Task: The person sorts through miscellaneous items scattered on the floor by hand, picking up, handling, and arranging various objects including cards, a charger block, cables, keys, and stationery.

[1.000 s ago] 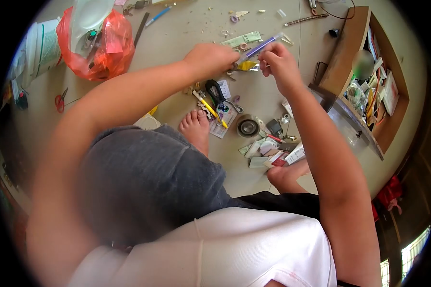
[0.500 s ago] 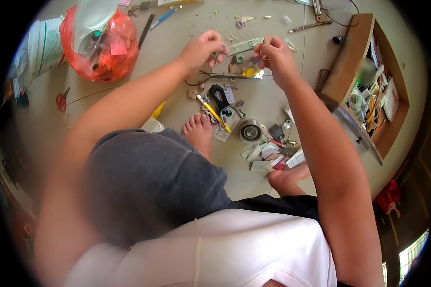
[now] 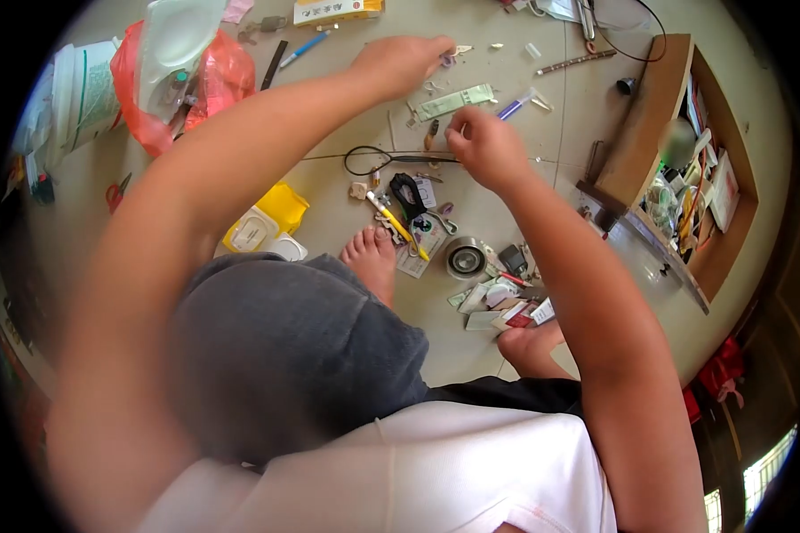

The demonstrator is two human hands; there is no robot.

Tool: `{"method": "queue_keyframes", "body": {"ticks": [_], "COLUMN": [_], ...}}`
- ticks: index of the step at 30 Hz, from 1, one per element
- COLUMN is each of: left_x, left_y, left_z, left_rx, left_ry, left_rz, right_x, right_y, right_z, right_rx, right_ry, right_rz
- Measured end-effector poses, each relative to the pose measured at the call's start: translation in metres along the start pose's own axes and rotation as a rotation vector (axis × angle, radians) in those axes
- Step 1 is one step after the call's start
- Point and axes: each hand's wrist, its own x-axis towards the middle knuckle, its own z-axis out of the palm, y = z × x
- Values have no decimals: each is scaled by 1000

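Observation:
My left hand reaches to the upper middle, its fingertips pinched beside a small pale piece and a little purple ring. What it holds, if anything, is too small to tell. My right hand is curled closed above the floor; its contents are hidden. Beyond it lies a purple pen. A green-white packet lies between the hands. A dark tool with looped handles runs towards my right hand. Nearer my foot are a yellow pen and a black cord bundle.
A red bag with a clear tray stands upper left. A wooden drawer full of odds and ends is at the right. A tape roll, cards and a yellow pack lie near my feet.
My left hand has moved up and right towards the small pieces. My right hand has dropped slightly lower and left, uncovering the purple pen. The yellow foil piece is out of sight.

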Motion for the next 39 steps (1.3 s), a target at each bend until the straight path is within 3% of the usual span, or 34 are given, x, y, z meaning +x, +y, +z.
{"method": "queue_keyframes", "body": {"ticks": [2,3,5,8,12,17,19,21,22,23,24,26,28,31,33,35,36,37,39], "left_x": [4,5,6,-1,2,-2,-9,-20,-23,-24,-25,-26,-29,-31,-32,-33,-33,-33,-32], "left_y": [7,8,4,1,-2,32,58,88,98,106,112,114,116,126,134,141,144,145,140], "left_z": [-8,-9,-10,-9,-9,-27,-27,-33,-38,-43,-46,-43,-45,-51,-60,-67,-70,-73,-73], "left_rx": [161,158,266,222,279,-43,-146,-169,-163,-151,-140,-121,-55,5,-42,-93,-107,-120,-150], "left_ry": [-174,-175,-202,-101,-159,-61,-89,-25,-24,17,58,125,91,134,164,192,214,237,224], "left_rz": [-40,-38,71,170,187,41,97,428,440,551,660,727,748,773,780,786,752,718,671], "right_x": [-2,-5,-10,-17,-19,-13,-9,-9,-8,-9,-13,-17,-21,-23,-26,-33,-38,-44,-63], "right_y": [-3,-1,3,-1,-5,-13,-17,-28,-30,-13,-1,-28,-28,-36,-17,32,23,42,68], "right_z": [-14,-18,-25,-29,-26,-25,-26,-31,-34,-29,-20,-47,-50,-67,-78,-107,-149,-178,-232], "right_rx": [705,704,1244,1381,1483,1728,1902,2031,2155,2464,2461,2337,2388,2305,2262,2191,2026,1896,1487], "right_ry": [-71,-70,-127,-67,-9,-13,-31,28,69,-280,-274,-115,-144,-17,-52,-333,-201,-234,-17], "right_rz": [418,422,571,596,636,691,715,741,777,446,435,693,633,721,728,471,596,591,650]}}
